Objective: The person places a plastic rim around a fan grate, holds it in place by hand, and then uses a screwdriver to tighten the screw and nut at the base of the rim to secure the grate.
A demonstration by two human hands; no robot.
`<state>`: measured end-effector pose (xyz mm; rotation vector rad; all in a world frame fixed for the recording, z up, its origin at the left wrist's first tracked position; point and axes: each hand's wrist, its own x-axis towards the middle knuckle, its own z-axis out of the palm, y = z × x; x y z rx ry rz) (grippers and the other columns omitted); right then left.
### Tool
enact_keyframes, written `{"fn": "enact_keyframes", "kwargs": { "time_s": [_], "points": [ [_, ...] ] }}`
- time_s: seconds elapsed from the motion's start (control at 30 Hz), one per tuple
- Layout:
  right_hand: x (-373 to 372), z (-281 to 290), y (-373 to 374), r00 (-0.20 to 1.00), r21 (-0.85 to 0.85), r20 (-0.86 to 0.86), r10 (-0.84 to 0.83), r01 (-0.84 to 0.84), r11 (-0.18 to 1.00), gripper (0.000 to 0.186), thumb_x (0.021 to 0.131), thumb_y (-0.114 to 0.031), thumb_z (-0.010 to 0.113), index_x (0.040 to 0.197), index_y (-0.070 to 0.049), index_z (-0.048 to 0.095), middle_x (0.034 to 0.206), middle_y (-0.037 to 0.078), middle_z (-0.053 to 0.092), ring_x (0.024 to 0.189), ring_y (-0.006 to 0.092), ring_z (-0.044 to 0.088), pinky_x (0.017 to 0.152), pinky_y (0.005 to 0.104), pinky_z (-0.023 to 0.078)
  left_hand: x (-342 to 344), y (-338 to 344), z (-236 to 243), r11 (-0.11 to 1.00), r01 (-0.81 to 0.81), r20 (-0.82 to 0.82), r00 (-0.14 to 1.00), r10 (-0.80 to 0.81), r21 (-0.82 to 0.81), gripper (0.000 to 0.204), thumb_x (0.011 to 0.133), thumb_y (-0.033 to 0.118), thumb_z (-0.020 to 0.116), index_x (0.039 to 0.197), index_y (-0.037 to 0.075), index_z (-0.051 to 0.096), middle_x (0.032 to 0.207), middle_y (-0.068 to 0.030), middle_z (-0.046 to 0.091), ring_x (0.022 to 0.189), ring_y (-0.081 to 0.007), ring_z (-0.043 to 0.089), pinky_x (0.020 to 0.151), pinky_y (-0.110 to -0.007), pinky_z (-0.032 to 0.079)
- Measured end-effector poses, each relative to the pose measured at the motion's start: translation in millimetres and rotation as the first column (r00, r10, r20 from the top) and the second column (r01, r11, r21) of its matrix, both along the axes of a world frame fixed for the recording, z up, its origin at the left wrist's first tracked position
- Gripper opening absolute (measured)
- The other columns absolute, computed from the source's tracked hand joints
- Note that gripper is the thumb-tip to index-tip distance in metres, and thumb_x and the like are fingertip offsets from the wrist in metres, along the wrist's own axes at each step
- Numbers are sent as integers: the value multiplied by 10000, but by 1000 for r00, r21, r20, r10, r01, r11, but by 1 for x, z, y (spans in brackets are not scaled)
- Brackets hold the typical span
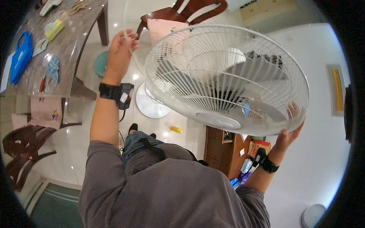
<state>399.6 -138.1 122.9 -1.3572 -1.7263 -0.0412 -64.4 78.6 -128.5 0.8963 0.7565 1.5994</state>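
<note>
A pedestal fan's round wire guard (pixel 220 120) tilts in front of me, its grey blades showing through the wires. The fan's round white base (pixel 152 108) stands on the floor beneath it. My right hand (pixel 289 135) grips the guard's lower right rim, with some fingers seen through the wires. Left of the guard, my left hand (pixel 123 47) is raised, its fingers curled around a thin white flexible strip (pixel 136 60). That strip runs up past the hand and down toward the guard's left edge.
On the left, a table (pixel 62 72) carries a blue bag (pixel 22 57), a red-handled screwdriver (pixel 42 81) and a blue cloth (pixel 54 70). A yellow bottle (pixel 176 129) lies on the floor. Wooden chairs (pixel 171 14) and a brown cabinet (pixel 216 150) stand nearby; a white wall rises at right.
</note>
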Motion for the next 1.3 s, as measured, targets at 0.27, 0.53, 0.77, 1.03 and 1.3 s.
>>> {"fn": "enact_keyframes", "kwargs": {
  "time_s": [0.27, 0.53, 0.77, 1.03, 1.3],
  "points": [
    [7, -1, -6, 1000, 15, 2, -24, 24, 1000, 1174, 712, -605, 837, 1527, 42, 291, 1391, 241, 541, 1261, 323, 562, 1073, 468, 445, 11, -4, -29, 989, 93, 93, 992, -82, -118, 464, 1091, 274, 420, 1534, 151, 354, 853, -21, 549, 760, -95, 524, 702, -265, 503],
    [0, -5, 4, 975, 99, -17, -219, 220, 970, 586, 909, -240, 750, 1365, 47, 519, 1266, 152, 649, 1147, 252, 621, 1021, 380, 473, 22, 0, -41, 964, 118, 26, 993, -116, -236, 376, 1027, 161, 576, 1337, -25, 474, 1008, -36, 587, 753, -75, 504, 680, -233, 453],
    [-7, -8, 5, 983, 155, -156, -97, 121, 980, 381, 991, -133, 620, 1319, 51, 556, 1210, 136, 676, 1082, 197, 633, 986, 337, 479, 23, -16, -35, 971, 6, 138, 990, 28, -239, 289, 1052, 195, 526, 1265, 0, 519, 996, -39, 609, 860, -86, 595, 764, -231, 502],
    [-15, -7, -3, 986, 110, -107, -128, 139, 984, 515, 979, -233, 662, 1398, 20, 504, 1316, 153, 619, 1195, 238, 596, 1021, 365, 469, 36, -24, -7, 974, -69, 33, 996, 77, -216, 325, 1050, 301, 512, 1174, 7, 571, 984, -52, 618, 890, -142, 608, 802, -290, 524],
    [-14, -13, -8, 991, 150, -100, -94, 108, 983, 594, 982, -383, 620, 1427, -11, 487, 1426, 163, 545, 1306, 270, 517, 1105, 396, 377, 41, -40, 15, 990, -35, 66, 997, 44, -139, 332, 1065, 339, 477, 1137, 21, 537, 1026, -79, 643, 897, -156, 635, 784, -297, 542]
  ]
}}
